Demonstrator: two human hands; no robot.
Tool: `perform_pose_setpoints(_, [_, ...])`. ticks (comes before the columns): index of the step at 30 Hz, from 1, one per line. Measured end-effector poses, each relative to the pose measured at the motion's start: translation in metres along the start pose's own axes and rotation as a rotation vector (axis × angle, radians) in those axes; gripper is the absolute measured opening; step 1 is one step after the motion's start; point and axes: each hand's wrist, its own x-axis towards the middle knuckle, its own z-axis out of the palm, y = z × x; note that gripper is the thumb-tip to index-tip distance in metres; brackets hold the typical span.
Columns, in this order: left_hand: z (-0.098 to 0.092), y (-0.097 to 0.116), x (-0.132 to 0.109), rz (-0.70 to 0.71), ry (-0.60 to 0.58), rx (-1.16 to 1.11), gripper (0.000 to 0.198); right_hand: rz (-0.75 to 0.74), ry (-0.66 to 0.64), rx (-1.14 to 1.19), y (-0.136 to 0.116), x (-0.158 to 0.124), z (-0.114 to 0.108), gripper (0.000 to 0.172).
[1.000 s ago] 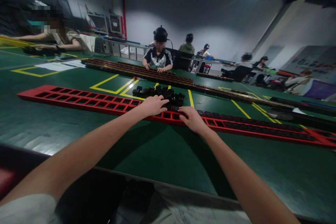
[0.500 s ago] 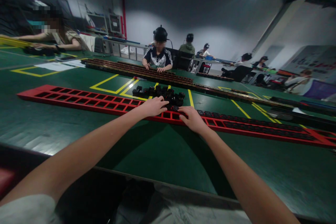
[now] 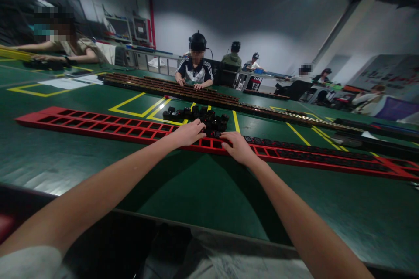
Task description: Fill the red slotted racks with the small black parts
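Observation:
A long red frame point(image 3: 81, 132) with two rows of rectangular openings lies across the green table. Black square parts point(image 3: 288, 146) fill many openings toward its right end, while the openings on the left are bare. My left hand point(image 3: 190, 134) is over the frame's middle, fingers curled and closed at a small black part, mostly hidden. My right hand point(image 3: 240, 147) rests on the frame just to the right. Its thumb and index finger are apart, and the fingertips touch the frame beside a black square part point(image 3: 216, 134). Behind the hands lies a pile of black parts point(image 3: 209, 117).
Long brown strips point(image 3: 170, 87) lie farther back on the green table point(image 3: 209, 183), which carries yellow tape lines point(image 3: 127, 112). A person point(image 3: 195, 67) sits opposite, hands on the strips. Another person works at the left near white papers point(image 3: 70, 82). More people sit behind.
My left hand's fingers have drawn in slightly and curled by the pile. My right hand stays at nearly the same spot on the frame. The whole view has shifted a little.

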Motion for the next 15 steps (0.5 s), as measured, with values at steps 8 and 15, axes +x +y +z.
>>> perform_pose_setpoints(8, [0.001,0.001,-0.002,-0.026,0.041,0.01,0.035,0.015,-0.002,0.007,-0.0001,-0.0004,0.0001,0.028])
perform_pose_setpoints(15, [0.0074,-0.0035,0.0007,-0.074,0.073,-0.066,0.035,0.02,-0.011,0.014,-0.0003,-0.0002,0.0,0.028])
